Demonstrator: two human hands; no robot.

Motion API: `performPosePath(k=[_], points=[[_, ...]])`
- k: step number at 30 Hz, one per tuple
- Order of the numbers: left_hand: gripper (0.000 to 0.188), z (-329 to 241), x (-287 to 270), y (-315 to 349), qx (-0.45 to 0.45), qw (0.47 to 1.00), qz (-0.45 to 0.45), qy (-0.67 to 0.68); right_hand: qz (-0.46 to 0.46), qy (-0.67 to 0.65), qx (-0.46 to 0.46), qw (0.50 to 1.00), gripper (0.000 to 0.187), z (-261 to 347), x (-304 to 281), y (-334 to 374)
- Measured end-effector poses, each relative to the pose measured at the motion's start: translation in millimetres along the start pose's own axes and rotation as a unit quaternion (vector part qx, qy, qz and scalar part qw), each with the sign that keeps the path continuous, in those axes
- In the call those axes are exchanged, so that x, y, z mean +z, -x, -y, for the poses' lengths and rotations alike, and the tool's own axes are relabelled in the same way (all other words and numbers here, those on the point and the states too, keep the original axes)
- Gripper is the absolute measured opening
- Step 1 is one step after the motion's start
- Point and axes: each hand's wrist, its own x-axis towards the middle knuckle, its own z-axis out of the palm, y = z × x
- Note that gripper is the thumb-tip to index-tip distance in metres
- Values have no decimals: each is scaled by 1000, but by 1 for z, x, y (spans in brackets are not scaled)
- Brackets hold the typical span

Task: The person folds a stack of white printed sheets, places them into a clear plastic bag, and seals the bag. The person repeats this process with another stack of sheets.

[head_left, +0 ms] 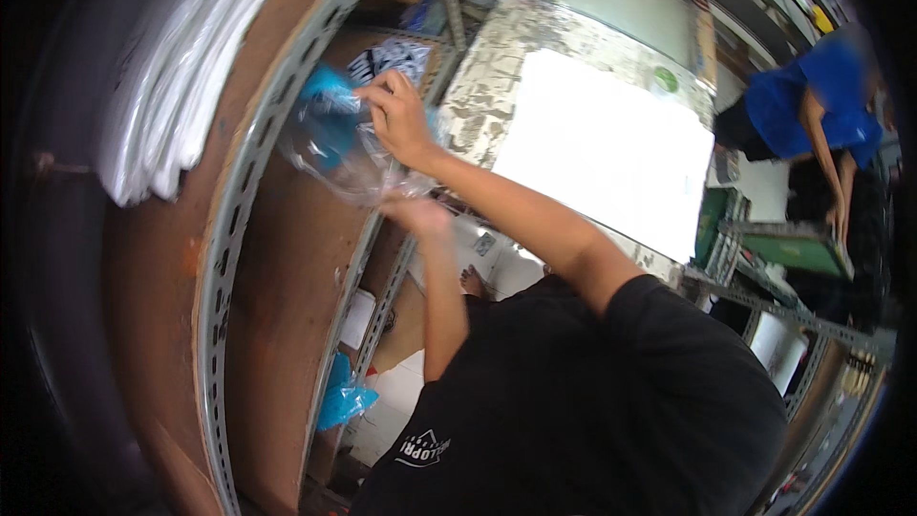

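Note:
A crinkled clear plastic bag (355, 175) hangs in front of the shelf, with a bright blue patch (330, 119) showing at its upper left. Whether that blue thing lies inside the bag or behind it, I cannot tell. My right hand (399, 119) is at the bag's upper right side, fingers bent and closed on the plastic. Lower down, my left hand (417, 215) touches the bag's bottom edge, its fingers smeared by motion. A black-and-white printed piece (396, 59) lies on the shelf just beyond my right hand.
White plastic-wrapped stacks (177, 67) sit on the upper left shelf, edged by a slotted metal post (234, 201). A worn table (478, 86) carries a large white sheet (607, 148). Another blue bag (344, 397) hangs low. At right, a person in blue (812, 96) handles a green-faced frame (798, 253).

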Motion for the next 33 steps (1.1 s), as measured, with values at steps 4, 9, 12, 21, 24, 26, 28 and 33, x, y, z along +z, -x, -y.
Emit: performPosePath(k=[4,9,12,21,24,26,28,33], points=[[42,85,-2,34,-243,956,113,116,234,31,-250,939,45,27,-24,-11],[37,99,-14,72,-379,902,181,-97,361,95,-226,900,48,-40,-21,12],[42,80,-29,102,-402,875,162,-214,390,205,-185,879,41,-81,-30,25],[63,84,-25,196,-633,722,227,-163,287,267,110,913,34,-211,-324,-19],[63,130,-11,237,-577,764,138,-254,341,429,165,820,51,-264,-461,-22],[60,185,-27,244,-497,806,117,-299,383,412,218,797,63,-295,-506,-21],[57,211,-20,251,-423,838,39,-343,441,399,241,767,72,-307,-493,-15],[55,220,67,270,-305,855,-140,-397,501,373,281,729,83,-314,-482,-27]])
